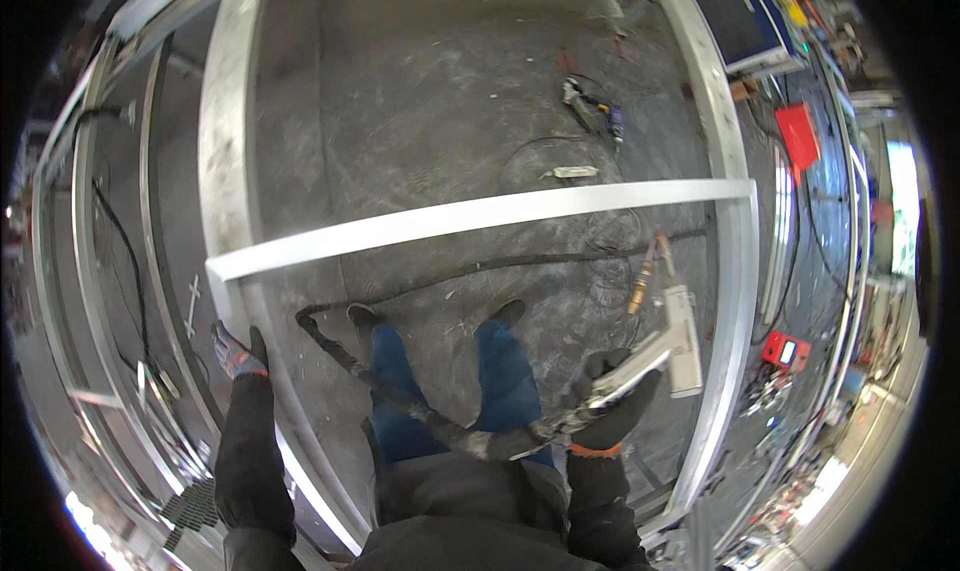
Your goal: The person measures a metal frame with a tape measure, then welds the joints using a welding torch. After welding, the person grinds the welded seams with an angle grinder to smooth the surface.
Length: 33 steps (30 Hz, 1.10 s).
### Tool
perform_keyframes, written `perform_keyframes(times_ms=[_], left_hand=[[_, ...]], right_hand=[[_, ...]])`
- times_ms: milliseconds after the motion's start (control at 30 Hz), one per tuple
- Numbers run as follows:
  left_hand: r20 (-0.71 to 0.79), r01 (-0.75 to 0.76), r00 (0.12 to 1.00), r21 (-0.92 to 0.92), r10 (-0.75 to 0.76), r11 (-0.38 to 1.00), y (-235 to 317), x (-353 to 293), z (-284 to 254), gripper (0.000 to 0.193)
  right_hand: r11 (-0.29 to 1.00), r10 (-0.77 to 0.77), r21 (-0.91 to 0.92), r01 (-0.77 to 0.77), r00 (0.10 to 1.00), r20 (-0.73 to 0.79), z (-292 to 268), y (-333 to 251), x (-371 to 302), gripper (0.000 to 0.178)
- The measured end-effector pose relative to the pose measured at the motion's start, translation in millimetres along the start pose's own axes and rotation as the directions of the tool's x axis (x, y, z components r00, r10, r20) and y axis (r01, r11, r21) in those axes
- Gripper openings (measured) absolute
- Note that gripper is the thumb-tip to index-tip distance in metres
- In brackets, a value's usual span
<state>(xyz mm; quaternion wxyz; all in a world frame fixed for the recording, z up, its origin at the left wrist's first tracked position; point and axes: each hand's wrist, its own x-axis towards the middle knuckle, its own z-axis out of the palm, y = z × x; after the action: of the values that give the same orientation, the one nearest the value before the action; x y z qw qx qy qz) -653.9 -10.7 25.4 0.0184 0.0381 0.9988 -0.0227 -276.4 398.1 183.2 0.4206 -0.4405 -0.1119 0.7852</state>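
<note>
In my right hand (612, 419), gloved in black with an orange cuff, is a light grey welding gun (682, 343). Its narrow nozzle points away from me, toward the crossbar. A thick dark hose (480, 443) runs from the gun's rear across my lap and down to the floor. My left hand (240, 353), in a grey and black glove, lies against the left side tube of a metal frame (228, 141). Its thumb stands apart from the fingers, which point forward. A bright metal crossbar (480, 215) spans the frame ahead of both hands.
On the dark floor beyond the crossbar lie a power tool (592, 109) and thin cables. A dark blue machine (742, 21) stands at far right, with a red panel (798, 137) nearby. Closer is a small red box (785, 352). More metal framing (150, 151) runs along the left.
</note>
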Motion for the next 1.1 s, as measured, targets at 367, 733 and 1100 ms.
perform_keyframes(times_ms=[367, 733, 1100], left_hand=[[-0.029, -0.67, 0.607, -0.556, 0.794, 0.492, 459, -163, -33, 0.075], [0.192, -0.918, 0.039, -0.381, 0.981, 0.111, 861, -256, -12, 0.09], [0.465, -0.815, -0.066, -0.535, 0.883, 0.221, 948, -288, -7, 0.065]], right_hand=[[0.733, -0.66, -0.246, 0.634, 0.751, -0.031, -86, -290, 49, 0.066], [0.901, -0.352, -0.367, 0.231, 0.884, -0.307, -106, -349, 190, 0.053], [0.856, -0.147, -0.506, -0.105, 0.889, -0.434, -74, -378, 295, 0.073]])
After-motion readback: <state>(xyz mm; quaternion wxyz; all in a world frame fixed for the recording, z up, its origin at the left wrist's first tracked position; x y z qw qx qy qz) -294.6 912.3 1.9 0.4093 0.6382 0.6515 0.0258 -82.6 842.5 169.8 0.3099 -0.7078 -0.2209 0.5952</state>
